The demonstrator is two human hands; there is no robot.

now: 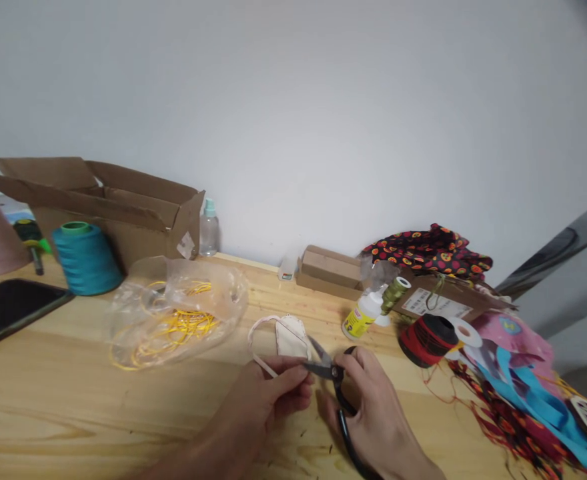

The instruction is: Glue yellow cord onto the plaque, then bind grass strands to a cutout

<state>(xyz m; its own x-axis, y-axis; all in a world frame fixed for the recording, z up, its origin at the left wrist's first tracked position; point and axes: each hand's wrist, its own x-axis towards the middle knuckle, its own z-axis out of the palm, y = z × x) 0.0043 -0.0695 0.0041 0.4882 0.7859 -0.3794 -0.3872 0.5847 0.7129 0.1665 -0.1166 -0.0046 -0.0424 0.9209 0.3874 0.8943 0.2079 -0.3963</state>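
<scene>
My left hand (258, 403) pinches a pale pink ribbon loop (259, 331) between thumb and fingers, close to a small cream fabric tag (291, 337) lying on the wooden table (98, 413). My right hand (373, 417) holds black-handled scissors (336, 393) through their grips. The steel blades (319, 360) point up and left, right beside the ribbon and my left fingertips. My fingers hide part of the ribbon. I cannot tell whether the blades are on the ribbon.
A clear plastic bag (176, 313) of yellow cord lies left of my hands. Behind it stand a teal thread cone (86, 259) and an open cardboard box (98, 207). A black phone (8, 310) lies far left. A glue bottle (361, 315), red-black spool (428, 340) and patterned fabrics (426, 250) crowd the right.
</scene>
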